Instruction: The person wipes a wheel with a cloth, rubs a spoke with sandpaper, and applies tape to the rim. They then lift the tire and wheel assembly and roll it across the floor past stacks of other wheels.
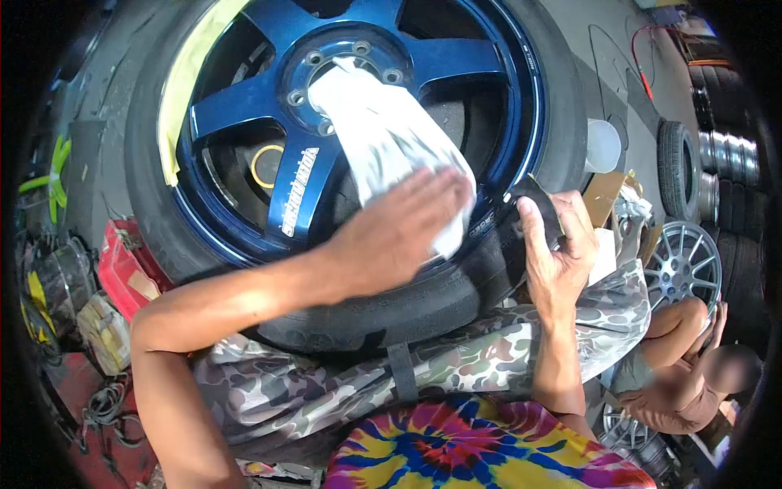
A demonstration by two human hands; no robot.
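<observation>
A blue spoked wheel (305, 183) with a black tire (366, 314) fills the upper middle. A white cloth (366, 114) hangs from the wheel's hub down over the lower right spoke area. My left hand (399, 232) lies on the cloth's lower part, its fingers extended and slightly blurred. Near the rim's lower right edge, my right hand (562, 244) has its thumb and fingers around a dark, flat piece (538, 208). Yellow tape (183, 106) runs along the rim's upper left edge.
A red bin (130, 265) stands at the left. To the right are a white cup (603, 147), a cardboard box (604, 196), a loose tire (678, 171) and a silver wheel (684, 261). Another person (676, 391) sits at the lower right.
</observation>
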